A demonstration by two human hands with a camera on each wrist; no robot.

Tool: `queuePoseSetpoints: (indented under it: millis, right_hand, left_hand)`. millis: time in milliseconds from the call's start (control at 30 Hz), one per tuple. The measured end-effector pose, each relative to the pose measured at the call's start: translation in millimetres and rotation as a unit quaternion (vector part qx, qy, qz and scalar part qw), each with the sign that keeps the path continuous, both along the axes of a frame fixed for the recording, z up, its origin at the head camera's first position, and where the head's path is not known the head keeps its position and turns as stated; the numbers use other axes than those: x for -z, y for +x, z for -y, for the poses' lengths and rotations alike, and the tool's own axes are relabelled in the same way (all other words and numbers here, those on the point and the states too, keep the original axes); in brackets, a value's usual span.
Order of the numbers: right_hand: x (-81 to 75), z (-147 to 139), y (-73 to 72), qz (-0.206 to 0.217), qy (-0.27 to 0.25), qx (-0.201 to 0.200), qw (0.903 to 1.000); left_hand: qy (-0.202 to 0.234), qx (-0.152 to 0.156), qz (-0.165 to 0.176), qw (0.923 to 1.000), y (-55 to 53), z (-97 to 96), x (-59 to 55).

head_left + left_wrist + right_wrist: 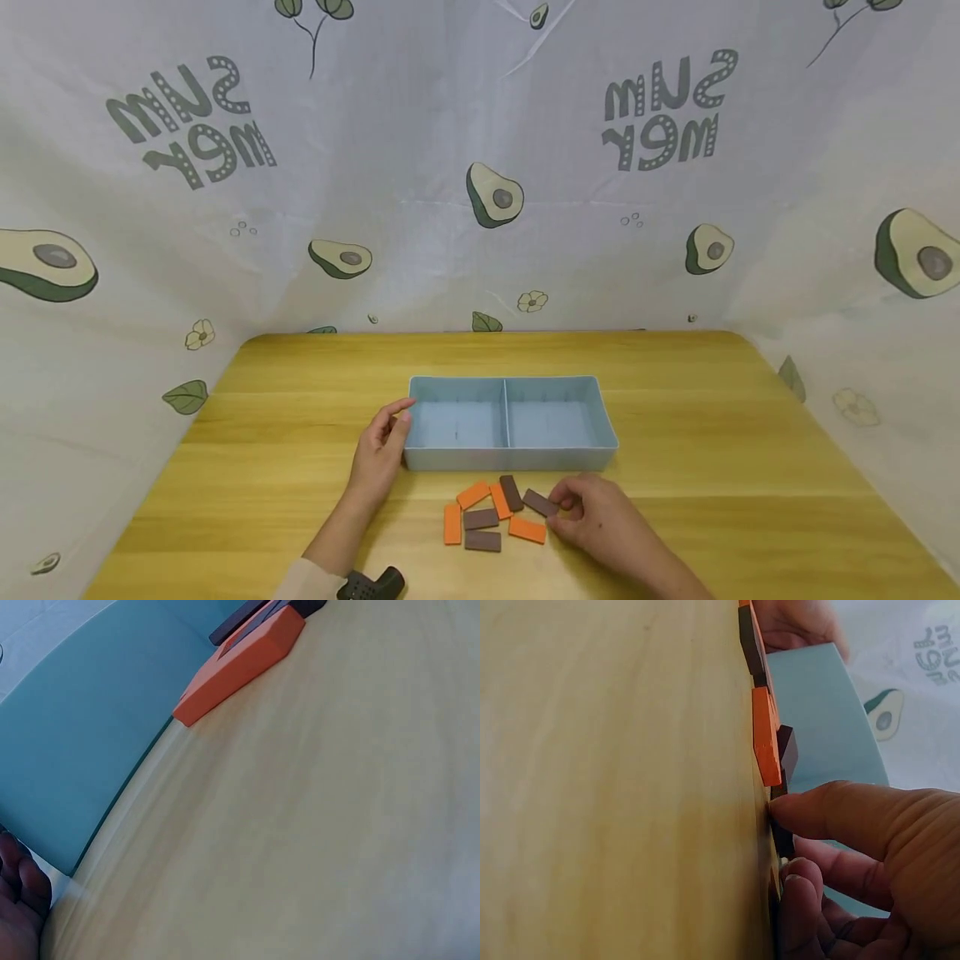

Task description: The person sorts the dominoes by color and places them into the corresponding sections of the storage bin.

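Note:
A light blue tray (457, 459) with two compartments sits on the table, and both compartments hold nothing. My left hand (381, 454) holds the tray's left end, fingers at its rim; in the left wrist view only some curled fingers (26, 881) show beside the tray's corner. In front of the tray, my right hand (600, 518) pinches a dark brown block (538, 502) between thumb and fingers, at table level. The right wrist view shows this brown block (781, 825) partly covered by the fingers. Left of it lie several orange blocks (527, 530) and other brown blocks (482, 541).
The wooden table (750, 433) extends to both sides of the tray. A white cloth (420, 125) printed with avocados hangs behind and at the sides. The loose blocks lie close together, some touching, near the tray's front wall.

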State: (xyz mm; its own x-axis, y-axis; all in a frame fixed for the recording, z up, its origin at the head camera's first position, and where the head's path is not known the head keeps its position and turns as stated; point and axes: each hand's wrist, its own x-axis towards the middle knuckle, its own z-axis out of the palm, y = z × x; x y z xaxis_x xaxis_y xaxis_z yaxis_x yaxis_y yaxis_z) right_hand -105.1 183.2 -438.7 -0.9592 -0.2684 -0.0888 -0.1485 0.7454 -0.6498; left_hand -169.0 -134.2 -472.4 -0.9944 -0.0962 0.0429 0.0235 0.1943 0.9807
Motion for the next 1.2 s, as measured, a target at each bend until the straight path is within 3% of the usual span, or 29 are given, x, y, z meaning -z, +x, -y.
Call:
queuePoseSetpoints:
  millis: [267, 433, 767, 1200]
  right_hand:
    - [-0.7, -3.5, -4.8, 0.054, -0.065, 0.005, 0.9964]
    - [-4.1, -2.9, -5.7, 0.069, -0.072, 0.019, 0.9948]
    - [-13.4, -0.6, -5.6, 0.026, -0.073, 0.012, 0.997]
    - [-37.9, 11.7, -11.3, -0.008, -0.131, -0.003, 0.9914]
  left_hand:
    - [0.004, 0.004, -0.003, 1.0, 0.2, 0.4, -2.1]
    - [0.003, 0.005, -0.006, 1.0, 1.4, 0.3, -2.8]
    - [0.003, 0.005, -0.005, 1.0, 1.0, 0.6, -0.8]
    - [0.0, 0.001, -0.01, 1.0, -0.2, 1.0, -1.8]
